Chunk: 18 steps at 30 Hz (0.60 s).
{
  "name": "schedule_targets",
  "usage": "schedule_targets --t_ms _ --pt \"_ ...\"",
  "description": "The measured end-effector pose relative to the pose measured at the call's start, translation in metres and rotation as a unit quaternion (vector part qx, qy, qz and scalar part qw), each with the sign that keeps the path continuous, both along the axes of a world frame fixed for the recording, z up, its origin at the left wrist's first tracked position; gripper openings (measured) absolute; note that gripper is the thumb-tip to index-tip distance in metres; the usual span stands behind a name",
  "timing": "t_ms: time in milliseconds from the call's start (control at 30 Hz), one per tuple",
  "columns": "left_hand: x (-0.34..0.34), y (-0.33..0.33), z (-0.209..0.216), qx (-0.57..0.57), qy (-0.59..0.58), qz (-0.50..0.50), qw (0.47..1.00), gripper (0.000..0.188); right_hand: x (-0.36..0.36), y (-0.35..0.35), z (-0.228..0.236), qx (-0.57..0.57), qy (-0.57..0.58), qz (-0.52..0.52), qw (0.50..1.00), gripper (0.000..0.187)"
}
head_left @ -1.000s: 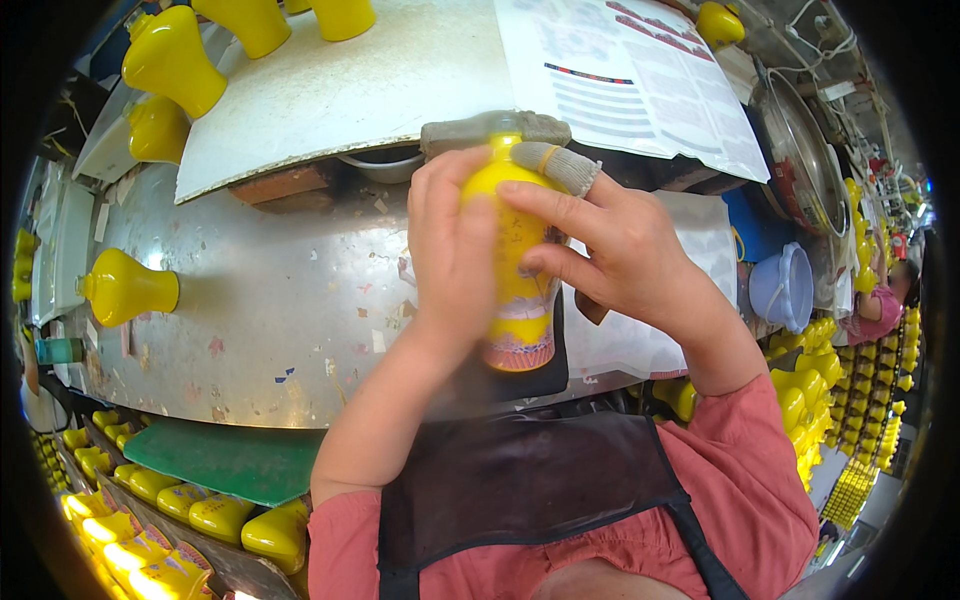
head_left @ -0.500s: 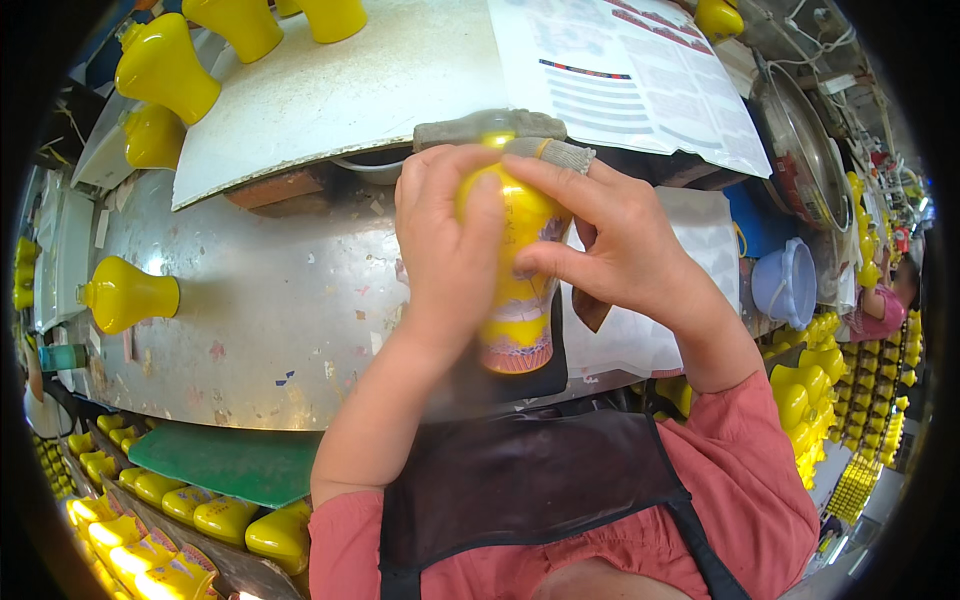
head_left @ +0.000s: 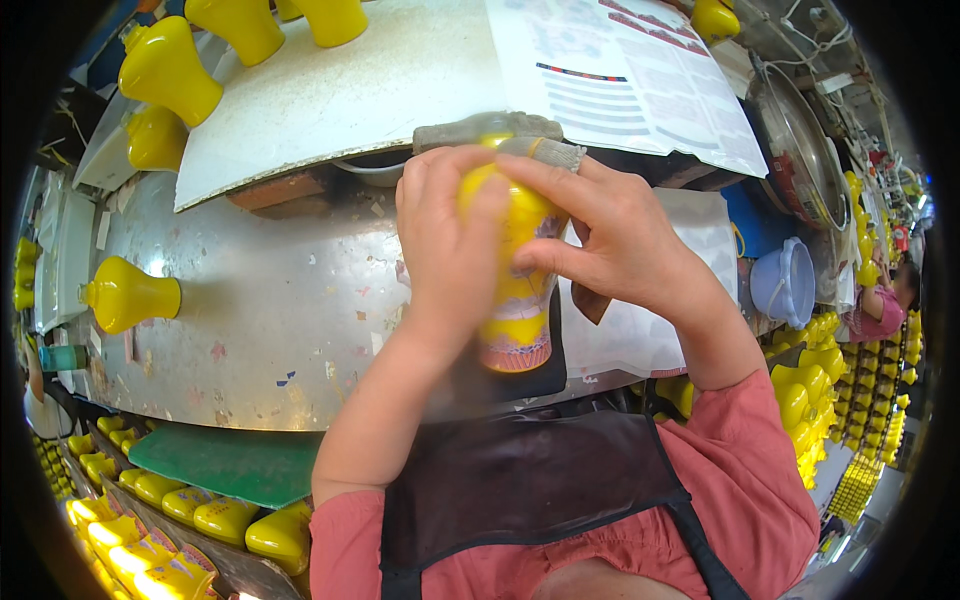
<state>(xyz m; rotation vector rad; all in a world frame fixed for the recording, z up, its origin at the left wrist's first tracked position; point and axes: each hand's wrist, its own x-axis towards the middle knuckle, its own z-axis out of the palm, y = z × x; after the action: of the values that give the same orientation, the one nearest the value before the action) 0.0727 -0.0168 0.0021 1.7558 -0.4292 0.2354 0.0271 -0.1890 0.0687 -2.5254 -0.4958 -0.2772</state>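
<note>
A glossy yellow vase with a purple and pink pattern lies on a dark pad, its neck pointing away from me. Curled over its left side is my left hand, its thumb blurred along the vase. From the right, my right hand closes on the vase with thumb and fingers. A grey knitted sleeve covers part of one right-hand finger. Below that hand, a brown pointed piece sticks out; I cannot tell whether it is held. Beyond the neck lies a worn grey block.
Another yellow vase lies on the scuffed metal table at left. Several more stand on a raised white board. Printed sheets lie at back right, above a blue bucket. A green board covers stored vases at lower left.
Both hands stay around the vase in nearly the same place. The markings on its upper side look different and more blurred now.
</note>
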Motion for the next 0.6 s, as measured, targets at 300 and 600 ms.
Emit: schedule_targets --t_ms 300,600 --pt "0.000 0.003 -0.006 -0.074 0.033 -0.036 0.996 0.036 -0.005 0.002 -0.006 -0.044 -0.087 0.023 0.995 0.059" --pt "-0.002 0.015 -0.011 0.015 -0.062 -0.074 0.995 0.066 -0.003 -0.003 0.017 -0.095 0.025 -0.003 0.995 0.067"
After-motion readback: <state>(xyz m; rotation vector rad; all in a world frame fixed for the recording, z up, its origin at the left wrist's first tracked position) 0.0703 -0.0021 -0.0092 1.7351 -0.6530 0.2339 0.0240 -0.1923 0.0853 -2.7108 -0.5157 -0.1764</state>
